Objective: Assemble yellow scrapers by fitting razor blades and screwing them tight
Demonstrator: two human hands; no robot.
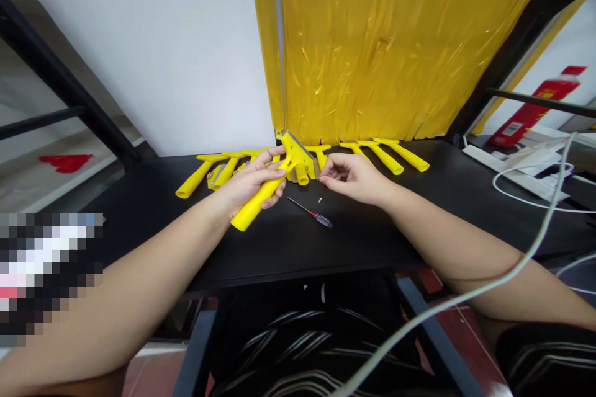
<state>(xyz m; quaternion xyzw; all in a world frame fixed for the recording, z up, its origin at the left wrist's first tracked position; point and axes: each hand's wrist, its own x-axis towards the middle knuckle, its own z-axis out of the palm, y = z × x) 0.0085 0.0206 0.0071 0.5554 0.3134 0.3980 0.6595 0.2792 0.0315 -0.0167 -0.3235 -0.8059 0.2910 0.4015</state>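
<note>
My left hand point(249, 181) is wrapped round the handle of a yellow scraper point(257, 203). Its wide head with a metal blade points up and away to the right. Just right of that head, my right hand point(351, 177) hovers with thumb and fingers curled together; whatever they pinch, if anything, is too small to make out. Below and between the hands lies a small screwdriver point(320, 219) with a clear purplish handle. Close to it is a tiny pale piece point(320, 200), perhaps a screw. Small metal-looking pieces point(215, 175) lie partly hidden behind my left hand.
More yellow scrapers point(387, 157) line the back of the black table point(372, 242). At right stand a red bottle point(531, 113) and white plastic parts. A pale cable point(488, 285) crosses in front of my right forearm. Black frame posts point(88, 93) rise on both sides.
</note>
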